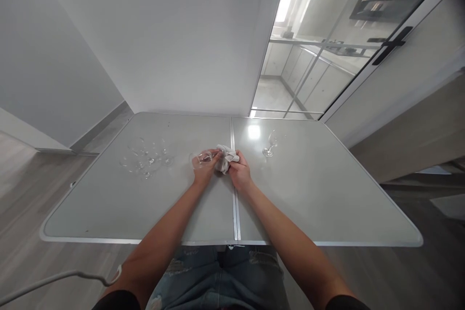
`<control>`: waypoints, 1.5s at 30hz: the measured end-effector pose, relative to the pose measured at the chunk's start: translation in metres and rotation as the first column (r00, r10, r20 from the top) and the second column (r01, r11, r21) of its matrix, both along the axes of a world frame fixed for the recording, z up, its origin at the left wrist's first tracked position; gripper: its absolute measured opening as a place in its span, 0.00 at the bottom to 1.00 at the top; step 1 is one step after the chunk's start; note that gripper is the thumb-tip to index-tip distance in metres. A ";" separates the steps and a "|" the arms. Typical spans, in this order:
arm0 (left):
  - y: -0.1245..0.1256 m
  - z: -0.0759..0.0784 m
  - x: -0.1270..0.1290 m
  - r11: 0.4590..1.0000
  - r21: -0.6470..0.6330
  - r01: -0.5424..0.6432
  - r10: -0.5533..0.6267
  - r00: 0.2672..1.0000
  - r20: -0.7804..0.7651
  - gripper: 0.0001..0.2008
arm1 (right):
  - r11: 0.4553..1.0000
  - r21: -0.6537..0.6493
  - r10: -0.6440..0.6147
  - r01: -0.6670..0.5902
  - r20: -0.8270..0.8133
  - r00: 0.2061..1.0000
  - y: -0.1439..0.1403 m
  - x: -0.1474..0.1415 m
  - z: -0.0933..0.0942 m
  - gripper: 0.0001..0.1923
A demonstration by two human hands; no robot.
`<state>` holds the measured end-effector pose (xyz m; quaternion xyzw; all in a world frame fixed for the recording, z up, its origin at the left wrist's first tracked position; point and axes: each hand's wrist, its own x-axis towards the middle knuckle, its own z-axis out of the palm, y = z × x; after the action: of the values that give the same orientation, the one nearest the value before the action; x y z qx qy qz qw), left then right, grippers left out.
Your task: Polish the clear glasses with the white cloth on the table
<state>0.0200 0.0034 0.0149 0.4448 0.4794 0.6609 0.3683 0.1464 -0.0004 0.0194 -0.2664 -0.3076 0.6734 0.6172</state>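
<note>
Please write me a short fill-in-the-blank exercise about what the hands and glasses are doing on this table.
1. The left hand holds a clear ____ on its side.
2. The right hand presses a white ____ against it.
3. One wine glass stands upright to the ____ of both hands.
4. A cluster of glasses sits on the table, to the ____ of the hands.

Missing words: glass; cloth; right; left

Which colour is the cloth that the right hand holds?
White, the cloth in the right hand; head view.
</note>
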 end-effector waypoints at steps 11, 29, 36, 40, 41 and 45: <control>-0.003 0.006 0.000 1.000 -0.011 -0.014 0.014 0.999 -0.047 0.13 | 0.999 -0.001 0.034 -0.034 0.079 0.996 -0.001 0.000 -0.004 0.12; 0.001 -0.005 -0.001 0.994 0.075 0.080 -0.068 0.987 -0.148 0.12 | 1.000 0.005 -0.025 0.026 -0.080 0.996 0.001 0.001 -0.001 0.10; 0.006 -0.005 -0.004 0.997 -0.014 -0.076 0.074 0.989 -0.126 0.12 | 0.997 -0.076 0.027 -0.025 0.031 0.999 -0.001 0.001 0.000 0.10; 0.002 -0.006 -0.002 0.994 0.071 0.082 -0.070 0.984 -0.161 0.11 | 0.999 -0.034 -0.012 0.010 -0.054 0.998 0.000 0.002 0.002 0.10; 0.001 -0.006 -0.001 0.991 0.085 0.100 -0.085 0.983 -0.165 0.11 | 0.999 -0.039 0.004 -0.007 -0.067 0.998 0.001 0.003 0.002 0.10; 0.000 -0.005 -0.001 0.997 0.048 0.063 -0.055 0.985 -0.161 0.12 | 0.995 -0.049 0.083 -0.087 -0.084 0.993 0.000 0.005 0.004 0.09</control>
<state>0.0188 0.0033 0.0098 0.5196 0.4764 0.6244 0.3364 0.1513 -0.0001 0.0234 -0.2414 -0.2754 0.7172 0.5929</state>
